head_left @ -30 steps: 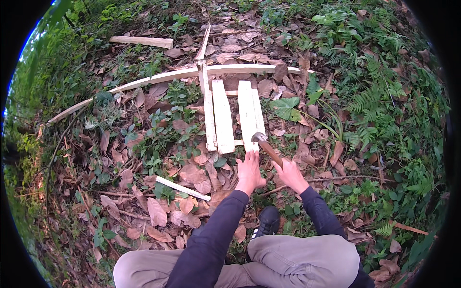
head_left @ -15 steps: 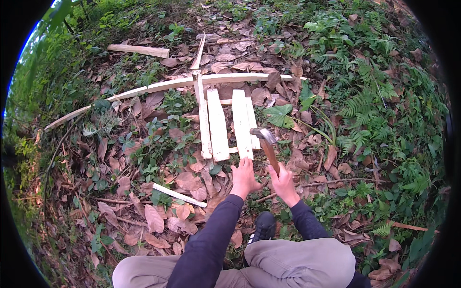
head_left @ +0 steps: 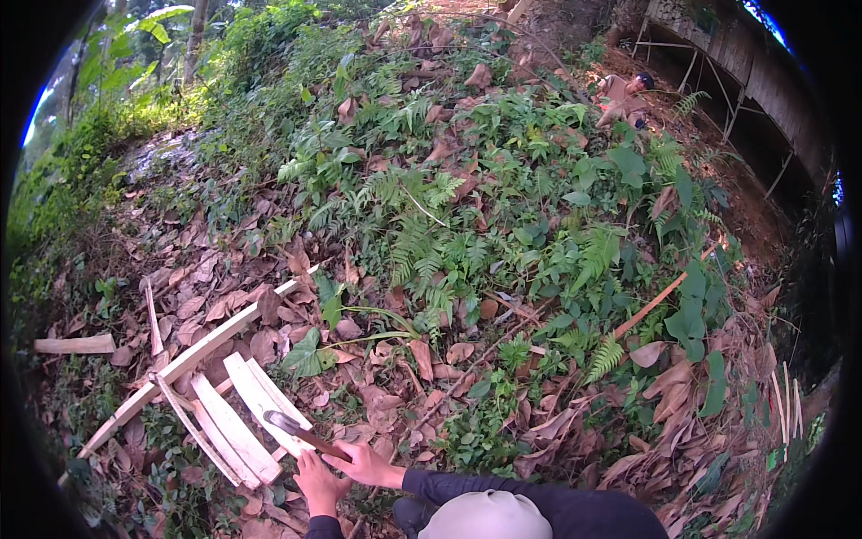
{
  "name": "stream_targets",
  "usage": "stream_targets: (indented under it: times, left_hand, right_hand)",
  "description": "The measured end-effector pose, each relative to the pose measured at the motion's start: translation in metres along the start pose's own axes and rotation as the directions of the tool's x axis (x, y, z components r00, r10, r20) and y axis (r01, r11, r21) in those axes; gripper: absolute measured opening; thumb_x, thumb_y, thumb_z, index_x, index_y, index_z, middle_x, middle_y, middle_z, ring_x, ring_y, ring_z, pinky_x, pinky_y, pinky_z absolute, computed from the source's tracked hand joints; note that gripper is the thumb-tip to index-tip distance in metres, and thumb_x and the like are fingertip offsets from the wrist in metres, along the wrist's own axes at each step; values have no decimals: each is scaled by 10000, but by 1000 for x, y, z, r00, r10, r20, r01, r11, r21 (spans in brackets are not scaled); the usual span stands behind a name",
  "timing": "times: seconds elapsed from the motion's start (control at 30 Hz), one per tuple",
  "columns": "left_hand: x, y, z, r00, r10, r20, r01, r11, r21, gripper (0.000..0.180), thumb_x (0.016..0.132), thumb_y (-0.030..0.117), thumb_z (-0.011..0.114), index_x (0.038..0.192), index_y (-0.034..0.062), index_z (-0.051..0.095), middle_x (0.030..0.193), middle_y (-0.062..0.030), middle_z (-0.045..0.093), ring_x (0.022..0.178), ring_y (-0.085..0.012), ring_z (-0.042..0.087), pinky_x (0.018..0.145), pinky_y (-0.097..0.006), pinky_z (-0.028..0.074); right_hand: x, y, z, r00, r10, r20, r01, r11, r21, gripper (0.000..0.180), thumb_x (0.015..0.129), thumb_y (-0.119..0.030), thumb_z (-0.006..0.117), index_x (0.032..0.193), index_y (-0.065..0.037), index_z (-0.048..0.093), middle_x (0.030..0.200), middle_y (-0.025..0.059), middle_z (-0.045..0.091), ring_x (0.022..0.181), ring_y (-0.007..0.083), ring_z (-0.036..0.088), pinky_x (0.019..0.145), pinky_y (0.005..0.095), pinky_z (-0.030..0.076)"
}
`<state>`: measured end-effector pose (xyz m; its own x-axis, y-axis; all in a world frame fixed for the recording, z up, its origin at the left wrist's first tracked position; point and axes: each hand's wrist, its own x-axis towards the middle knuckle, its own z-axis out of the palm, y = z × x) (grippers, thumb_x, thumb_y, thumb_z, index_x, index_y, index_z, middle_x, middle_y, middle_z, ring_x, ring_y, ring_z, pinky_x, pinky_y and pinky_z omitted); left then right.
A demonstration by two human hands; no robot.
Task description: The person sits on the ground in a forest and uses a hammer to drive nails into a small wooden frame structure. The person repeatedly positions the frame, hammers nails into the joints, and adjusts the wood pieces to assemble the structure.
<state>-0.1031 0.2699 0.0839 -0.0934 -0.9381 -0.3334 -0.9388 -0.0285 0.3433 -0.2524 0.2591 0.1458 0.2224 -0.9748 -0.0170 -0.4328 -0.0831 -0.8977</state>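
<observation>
My right hand [head_left: 366,464] grips the brown wooden handle of a tool with a dark metal head [head_left: 289,425]. The head rests over the near end of several pale wooden slats [head_left: 235,424] lying side by side on leaf litter. My left hand [head_left: 318,482] sits just below the tool, close to the slat ends. Its fingers are together, and whether it holds anything is hidden. A long pale pole [head_left: 208,344] lies across the far ends of the slats. My dark sleeves and light trousers [head_left: 489,516] show at the bottom edge.
A loose pale board [head_left: 75,344] lies at the far left. Ferns and green plants [head_left: 503,234] cover the slope ahead. Another person [head_left: 627,92] crouches far off at top right beside a fence-like wooden frame [head_left: 745,81]. A thin stick [head_left: 657,303] lies to the right.
The view has swung up and right, so the slats now sit at lower left. My right hand still holds the tool over the slats, and my left hand stays beside it.
</observation>
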Motion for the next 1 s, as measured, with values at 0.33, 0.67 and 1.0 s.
stream_targets:
  times: [0.33,0.67,1.0]
  left_hand:
    - [-2,3,-15,992,-39,119,35,999,38,1160,666,539,762,1546,-59,297,1622,-174,305,1514,-285,270,1130,-572,397]
    - [3,-4,-1,1000,18,6,-18,1000,-13,1075,695,500,741,1525,-47,333,1599,-208,340,1468,-329,350,1096,-575,427]
    - [-2,18,-40,990,-49,130,41,997,66,1161,739,638,739,1576,-6,256,1639,-158,285,1519,-283,279,1153,-582,359]
  right_hand:
    - [-12,4,-1,966,256,44,-255,966,-40,501,970,-440,667,1132,34,697,760,156,686,703,172,650,652,373,507]
    - [-8,-19,-3,990,139,8,-139,981,137,408,985,-337,671,1106,52,678,788,109,686,737,93,582,668,344,502]
    - [-21,3,-6,960,278,42,-279,960,20,349,952,-345,714,1016,-1,717,673,20,632,609,90,583,556,310,476]
